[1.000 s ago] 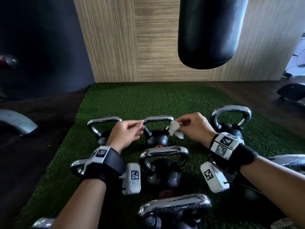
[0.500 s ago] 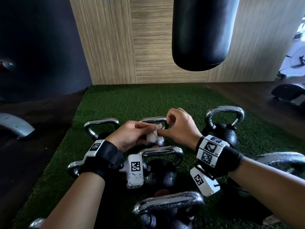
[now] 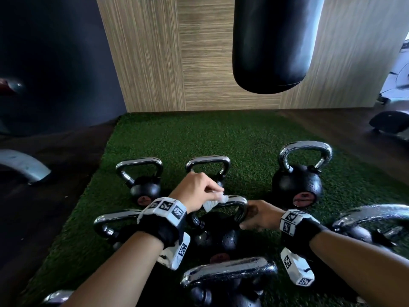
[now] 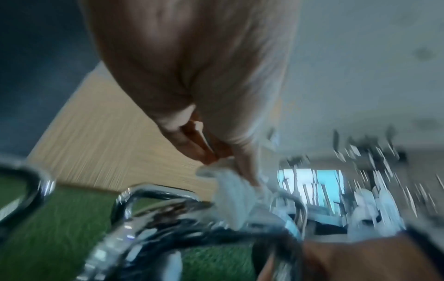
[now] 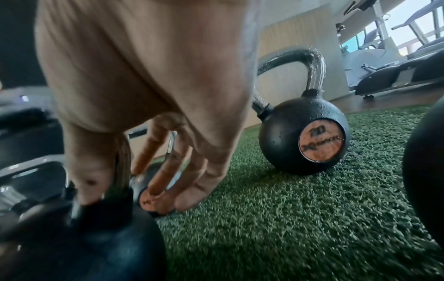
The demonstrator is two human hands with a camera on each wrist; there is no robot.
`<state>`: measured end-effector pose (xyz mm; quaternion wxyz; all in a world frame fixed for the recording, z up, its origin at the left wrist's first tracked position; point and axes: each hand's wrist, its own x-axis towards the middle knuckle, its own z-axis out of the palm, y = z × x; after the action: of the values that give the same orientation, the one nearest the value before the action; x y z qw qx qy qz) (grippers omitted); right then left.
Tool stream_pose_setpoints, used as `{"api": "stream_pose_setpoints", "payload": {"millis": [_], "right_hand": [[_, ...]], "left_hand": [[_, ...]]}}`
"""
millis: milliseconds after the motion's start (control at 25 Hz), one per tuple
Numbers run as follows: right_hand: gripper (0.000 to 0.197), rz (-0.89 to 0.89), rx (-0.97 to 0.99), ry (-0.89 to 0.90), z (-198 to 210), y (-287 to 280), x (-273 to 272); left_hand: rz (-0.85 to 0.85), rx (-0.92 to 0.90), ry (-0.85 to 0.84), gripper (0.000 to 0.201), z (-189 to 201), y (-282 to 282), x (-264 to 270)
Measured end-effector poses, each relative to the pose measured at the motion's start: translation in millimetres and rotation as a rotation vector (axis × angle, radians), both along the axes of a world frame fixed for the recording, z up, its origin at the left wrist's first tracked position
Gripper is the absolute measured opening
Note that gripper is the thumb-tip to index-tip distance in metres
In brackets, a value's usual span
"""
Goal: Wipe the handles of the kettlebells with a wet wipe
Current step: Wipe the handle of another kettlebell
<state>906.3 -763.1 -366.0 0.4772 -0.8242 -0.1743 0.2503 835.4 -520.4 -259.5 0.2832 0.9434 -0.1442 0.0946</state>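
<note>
Several black kettlebells with chrome handles stand on green turf (image 3: 199, 138). My left hand (image 3: 218, 193) pinches a crumpled white wet wipe (image 3: 212, 203) and holds it against the top of the middle kettlebell's handle (image 3: 238, 201). The blurred left wrist view shows that hand (image 4: 230, 157) with the wipe (image 4: 235, 194) hanging from its fingertips over the chrome. My right hand (image 3: 252, 218) is at the right bend of the same handle. Seen from the right wrist, that hand (image 5: 125, 180) has its thumb on one side of the handle's post (image 5: 122, 152) and its fingers on the other.
A black punching bag (image 3: 274, 41) hangs over the far turf before a wooden wall. Kettlebells ring the middle one: back left (image 3: 145, 187), back middle (image 3: 208, 162), back right (image 3: 296, 182), left (image 3: 115, 220), front (image 3: 230, 271), right (image 3: 371, 216). Gym machines (image 5: 384, 62) stand right.
The wipe went from my right hand to my left. Both hands came nearer and lower, from the back middle kettlebell to the middle one, and my right hand took its handle.
</note>
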Motion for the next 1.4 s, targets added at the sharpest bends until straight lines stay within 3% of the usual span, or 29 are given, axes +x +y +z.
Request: {"api": "stream_pose_setpoints", "payload": {"millis": [280, 400, 560, 760, 920, 1040, 1280, 1400], "right_hand": [[0.029, -0.171, 0.040, -0.114, -33, 24, -5], [0.033, -0.173, 0.058, -0.134, -39, 18, -8], [0.035, -0.164, 0.056, -0.162, -38, 17, -8], [0.033, -0.185, 0.053, -0.137, -37, 18, -10], [0.034, -0.166, 0.050, -0.122, -37, 18, -9], [0.035, -0.174, 0.071, -0.108, -37, 18, -10], [0.034, -0.178, 0.089, -0.087, -39, 17, -10], [0.035, -0.167, 0.095, -0.099, -38, 18, -11]], "left_hand": [[0.053, 0.182, -0.078, 0.027, -22, -6, -13], [0.158, 0.076, -0.125, 0.021, -27, 17, -23], [0.154, 0.079, -0.186, 0.021, -40, 22, -36], [0.382, -0.250, -0.123, 0.014, -67, 49, -46], [0.437, -0.329, -0.079, 0.014, -82, 54, -45], [0.510, -0.367, 0.053, 0.018, -101, 58, -43], [0.475, -0.558, 0.097, 0.011, -127, 62, -41], [0.444, -0.485, 0.212, 0.008, -142, 58, -41]]}}
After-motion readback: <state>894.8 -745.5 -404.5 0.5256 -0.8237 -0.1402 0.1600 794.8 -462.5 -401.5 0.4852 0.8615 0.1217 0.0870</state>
